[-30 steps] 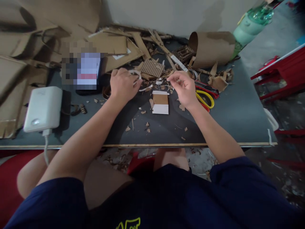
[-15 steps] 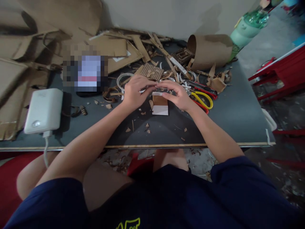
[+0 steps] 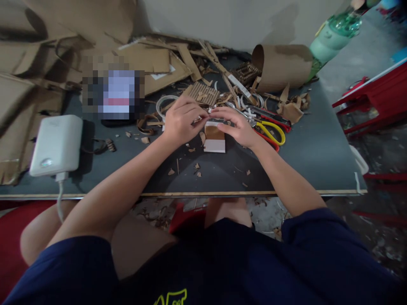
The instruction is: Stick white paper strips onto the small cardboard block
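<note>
Head view: left hand [image 3: 181, 120] and right hand [image 3: 237, 127] meet fingertip to fingertip, pinching a small white strip [image 3: 206, 115] above the brown-and-white cardboard piece [image 3: 214, 137], its long axis running near-far on the table [image 3: 318, 148].

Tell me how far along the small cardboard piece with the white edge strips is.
Looks done: the cardboard piece on the table shows white strips along its near and far edges. In hand: left hand and right hand meet fingertip to fingertip over its far edge, pinching something small and white, too small to identify. Left, judging loosely: the tape roll and yellow-handled scissors lie out among cardboard scraps.
</note>
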A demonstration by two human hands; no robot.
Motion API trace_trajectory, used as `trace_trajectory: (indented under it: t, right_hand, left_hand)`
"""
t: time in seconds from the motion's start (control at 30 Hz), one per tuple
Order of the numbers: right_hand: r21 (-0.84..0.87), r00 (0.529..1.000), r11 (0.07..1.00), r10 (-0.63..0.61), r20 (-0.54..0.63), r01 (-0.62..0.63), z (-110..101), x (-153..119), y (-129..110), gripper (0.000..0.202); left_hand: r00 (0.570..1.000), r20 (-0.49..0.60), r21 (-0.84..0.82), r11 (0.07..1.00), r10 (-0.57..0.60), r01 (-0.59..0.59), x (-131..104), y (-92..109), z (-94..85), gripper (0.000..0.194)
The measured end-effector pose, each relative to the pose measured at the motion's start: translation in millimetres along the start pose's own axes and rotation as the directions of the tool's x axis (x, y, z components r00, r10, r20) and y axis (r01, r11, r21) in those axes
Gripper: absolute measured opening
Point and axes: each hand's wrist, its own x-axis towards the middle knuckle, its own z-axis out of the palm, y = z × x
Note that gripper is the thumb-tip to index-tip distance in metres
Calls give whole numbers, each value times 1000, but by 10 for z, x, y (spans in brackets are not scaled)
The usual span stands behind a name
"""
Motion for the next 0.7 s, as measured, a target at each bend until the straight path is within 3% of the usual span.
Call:
trace_trajectory:
  t: [0.23, 0.43, 0.7]
  right_hand:
    - [-99, 1000, 995, -14, -11, 13, 12, -2, -51, 34]
    - [-170, 995, 981, 79, -66, -90, 58, 13, -49, 28]
    - [-249, 990, 961, 95, -102, -118, 75, -15, -114, 47]
  left_hand:
    - [994, 104, 5, 1000, -28, 28, 18, 22, -9, 15]
    - [991, 137, 71, 997, 9, -19, 30, 18, -35, 17]
    - [985, 175, 42, 999, -5, -2, 71, -24, -80, 16]
